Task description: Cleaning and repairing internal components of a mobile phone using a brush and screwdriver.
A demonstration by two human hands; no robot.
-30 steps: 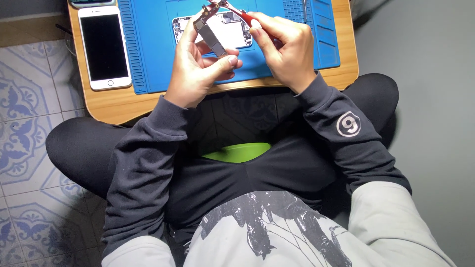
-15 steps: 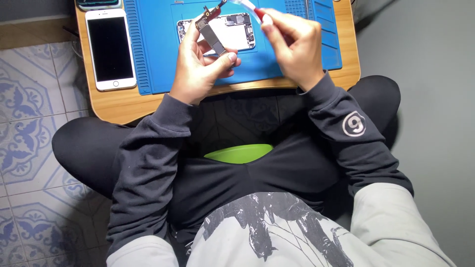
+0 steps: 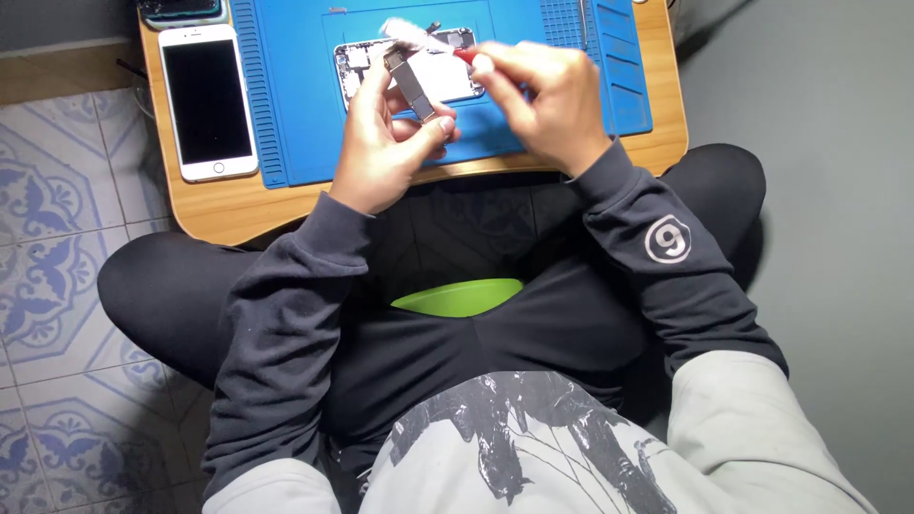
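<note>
My left hand (image 3: 381,143) pinches a small grey rectangular phone part (image 3: 411,84) between thumb and fingers, holding it tilted above the blue work mat (image 3: 295,95). My right hand (image 3: 543,100) grips a red-handled brush (image 3: 419,38); its blurred pale tip sweeps over the top of the part. Beneath both hands lies an opened phone body (image 3: 447,76) with its insides showing, partly hidden by my fingers.
A white phone with a dark screen (image 3: 205,100) lies on the small wooden table (image 3: 228,205), left of the mat. Another dark device (image 3: 181,9) sits at the top left edge. A green bowl rim (image 3: 457,297) rests in my lap. Patterned tiles cover the floor to the left.
My right hand has shifted slightly and the brush tip now blurs across the grey part. My left hand keeps the part in the same grip.
</note>
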